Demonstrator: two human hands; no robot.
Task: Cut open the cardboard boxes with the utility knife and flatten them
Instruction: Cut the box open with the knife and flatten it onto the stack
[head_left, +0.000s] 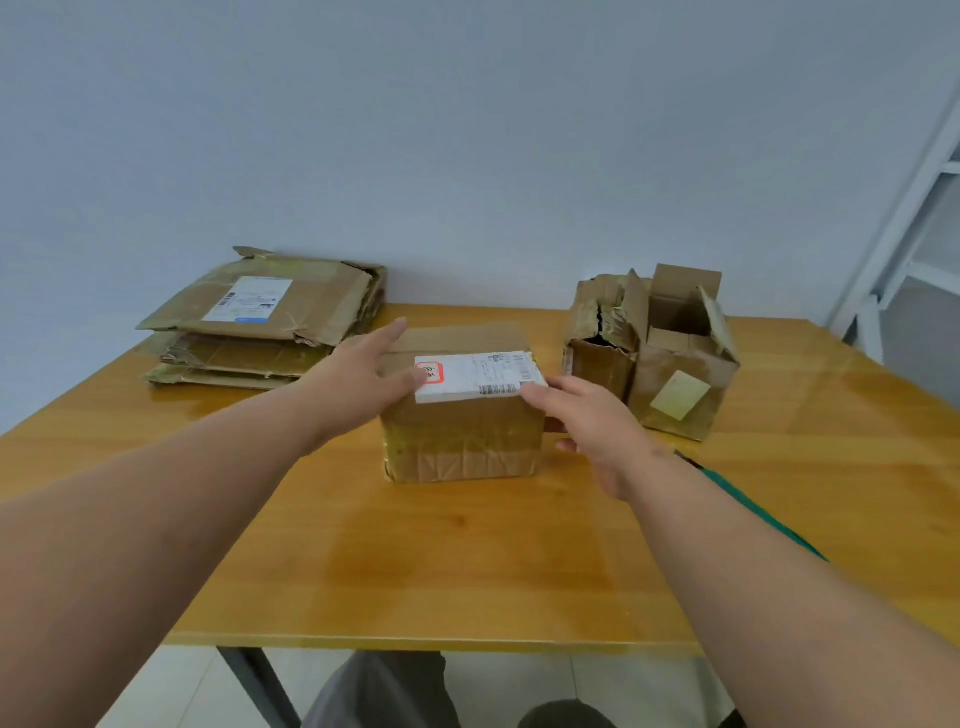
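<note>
A taped cardboard box (462, 441) with a white shipping label on top stands in the middle of the wooden table (467, 561). My left hand (363, 374) lies against its left side with straight fingers, the thumb touching the label. My right hand (597, 431) is at the box's right side, with a fingertip at the top corner and the thumb lower down. A long green object (763, 512), possibly the utility knife, lies on the table, mostly hidden under my right forearm.
A stack of flattened cardboard boxes (260, 322) lies at the back left against the wall. Two torn, opened boxes (602, 364) (685, 364) stand at the back right. A white metal frame (909, 234) rises beyond the table's right edge.
</note>
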